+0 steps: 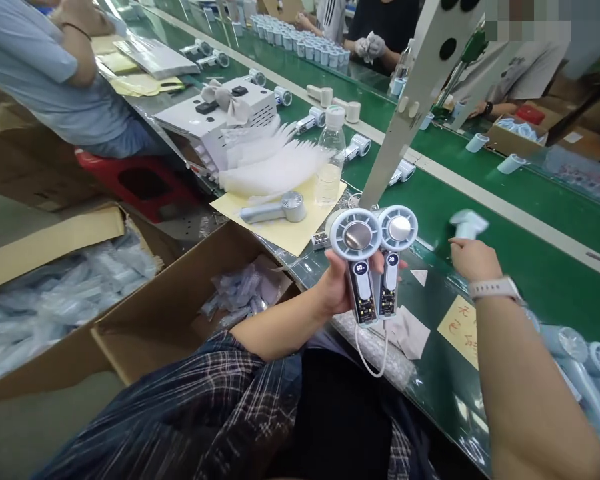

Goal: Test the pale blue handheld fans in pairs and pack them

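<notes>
My left hand is wrapped round two small handheld fans, held side by side with their heads up. The left fan shows 80 on its display, the right fan shows 20. Both have open handles with circuit boards visible, and a white cable loops below them. Out over the green belt, my right hand has its fingers closed at a blurred light-blue fan part. A grey-blue fan lies on yellow paper beyond my left hand.
A metal post rises beyond the fans, near a plastic bottle. Cardboard boxes with bagged parts stand at the left. More fans are piled at the right. A person in light blue sits at left; others work across the belt.
</notes>
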`<action>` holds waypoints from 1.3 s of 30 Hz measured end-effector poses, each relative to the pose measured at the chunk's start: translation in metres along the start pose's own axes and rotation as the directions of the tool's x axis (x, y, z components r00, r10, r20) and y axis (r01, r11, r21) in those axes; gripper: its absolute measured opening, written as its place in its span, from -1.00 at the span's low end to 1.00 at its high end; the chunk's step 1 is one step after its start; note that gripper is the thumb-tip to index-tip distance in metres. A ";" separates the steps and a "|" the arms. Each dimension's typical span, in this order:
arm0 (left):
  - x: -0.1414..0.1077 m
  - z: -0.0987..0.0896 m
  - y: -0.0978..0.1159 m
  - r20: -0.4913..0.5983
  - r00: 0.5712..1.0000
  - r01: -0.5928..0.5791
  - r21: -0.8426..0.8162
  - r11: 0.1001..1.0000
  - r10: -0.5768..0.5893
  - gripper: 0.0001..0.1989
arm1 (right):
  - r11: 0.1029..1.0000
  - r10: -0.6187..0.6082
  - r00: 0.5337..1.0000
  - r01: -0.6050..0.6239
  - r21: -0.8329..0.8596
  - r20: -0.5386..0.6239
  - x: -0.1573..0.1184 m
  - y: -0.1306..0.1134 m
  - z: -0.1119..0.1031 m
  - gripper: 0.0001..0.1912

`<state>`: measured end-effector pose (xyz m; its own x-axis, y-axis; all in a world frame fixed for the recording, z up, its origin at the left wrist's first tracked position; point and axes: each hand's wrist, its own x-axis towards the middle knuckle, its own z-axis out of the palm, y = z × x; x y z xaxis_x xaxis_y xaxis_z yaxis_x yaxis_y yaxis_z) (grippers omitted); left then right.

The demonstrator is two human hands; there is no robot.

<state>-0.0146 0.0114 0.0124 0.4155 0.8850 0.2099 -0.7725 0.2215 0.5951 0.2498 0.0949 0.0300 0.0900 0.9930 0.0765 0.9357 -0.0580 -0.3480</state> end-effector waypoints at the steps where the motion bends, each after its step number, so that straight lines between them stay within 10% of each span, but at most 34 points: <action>1: 0.002 0.000 -0.001 0.008 1.000 0.007 -0.007 1.000 -0.007 -0.10 | 1.000 0.020 0.999 -0.019 -0.019 0.031 -0.016 -0.004 0.003 -0.71; 6: 0.009 0.009 -0.015 0.081 0.994 0.073 -0.060 0.996 -0.068 -0.10 | 0.995 -0.079 0.996 0.076 0.070 0.039 -0.124 -0.028 0.004 -0.57; 10: 0.006 0.021 -0.036 0.169 0.977 0.137 -0.053 0.989 -0.126 -0.07 | 0.758 0.039 0.994 0.035 0.651 -0.099 -0.188 -0.042 0.004 -0.50; 13: 0.002 0.028 -0.055 0.201 0.970 0.136 0.015 0.991 -0.136 -0.05 | 0.430 0.018 0.999 0.035 0.902 -0.048 -0.204 -0.046 0.012 -0.47; 19: -0.004 0.034 -0.075 0.229 0.956 0.156 0.130 0.979 -0.183 -0.03 | 0.239 0.053 0.997 0.038 0.970 -0.052 -0.210 -0.046 0.021 -0.52; 25: -0.002 0.036 -0.071 0.235 0.947 0.204 0.083 0.976 -0.218 -0.02 | 0.290 0.101 0.995 -0.039 0.956 0.010 -0.222 -0.033 0.019 -0.35; 31: 0.009 0.043 -0.059 0.163 0.969 0.180 0.059 0.982 -0.187 -0.04 | 0.632 0.083 0.994 -0.105 0.768 0.067 -0.240 -0.040 0.013 -0.53; 39: 0.014 0.046 -0.059 -0.004 0.996 0.091 0.023 0.996 -0.091 -0.07 | 0.591 0.024 0.994 0.069 0.804 -0.103 -0.247 -0.047 0.020 -0.55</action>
<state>0.0589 -0.0078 0.0155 0.4817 0.8630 0.1520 -0.7205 0.2914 0.6293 0.1771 -0.1456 0.0092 0.1467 0.9755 0.1637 0.2851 0.1167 -0.9514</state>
